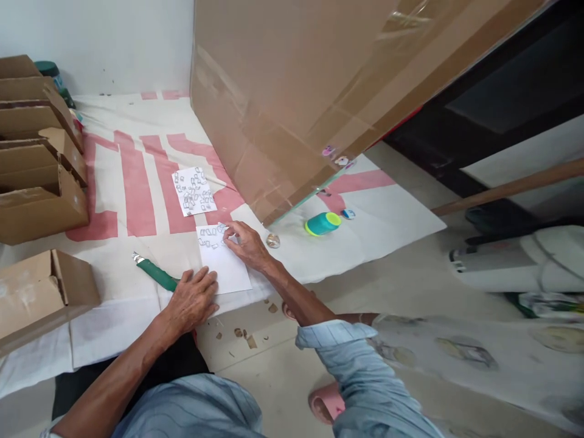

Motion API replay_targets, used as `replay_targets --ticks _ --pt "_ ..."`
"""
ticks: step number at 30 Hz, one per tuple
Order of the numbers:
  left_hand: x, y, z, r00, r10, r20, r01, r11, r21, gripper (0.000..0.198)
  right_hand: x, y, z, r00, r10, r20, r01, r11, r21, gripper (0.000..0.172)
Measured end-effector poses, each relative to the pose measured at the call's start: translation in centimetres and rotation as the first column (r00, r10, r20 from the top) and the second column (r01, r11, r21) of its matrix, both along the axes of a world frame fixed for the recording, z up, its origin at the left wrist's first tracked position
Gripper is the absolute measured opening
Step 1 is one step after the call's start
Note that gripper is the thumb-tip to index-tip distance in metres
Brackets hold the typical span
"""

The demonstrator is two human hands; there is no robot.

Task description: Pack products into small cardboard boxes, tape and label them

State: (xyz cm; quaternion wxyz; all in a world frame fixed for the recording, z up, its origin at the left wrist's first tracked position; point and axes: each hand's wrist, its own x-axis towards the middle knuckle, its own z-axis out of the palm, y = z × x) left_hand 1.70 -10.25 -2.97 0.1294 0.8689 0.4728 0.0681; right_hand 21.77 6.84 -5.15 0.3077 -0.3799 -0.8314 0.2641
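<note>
A white paper sheet (225, 267) lies on the floor banner, with several small pieces stuck in rows along its top. My left hand (194, 299) rests flat on the sheet's lower left corner, fingers spread. My right hand (246, 243) is at the sheet's top right, fingertips pinched on one of the small pieces. A second white sheet (194, 191), covered with several such pieces, lies just beyond. A green-handled cutter (155, 272) lies left of my left hand.
A large taped cardboard panel (319, 91) leans overhead at the right. Open cardboard boxes (36, 182) stand at the left. A teal and yellow cylinder (323, 223) and a small round object (273, 241) lie right of the sheet. Paper scraps (241, 334) litter the bare floor.
</note>
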Motion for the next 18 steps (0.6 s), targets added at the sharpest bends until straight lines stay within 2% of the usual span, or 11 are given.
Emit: replay_targets --ticks 9,18 --pt "0.1 0.1 -0.2 1.0 0.006 0.028 -0.006 1.0 -0.004 0.033 -0.7 0.9 -0.6 0.994 0.072 0.083 -0.074 0.997 0.022 0.037" --pt "0.1 0.1 -0.4 0.999 0.0 0.043 0.0 1.0 -0.012 0.033 -1.2 1.6 -1.5 0.985 0.123 0.118 -0.13 0.99 0.048 0.029"
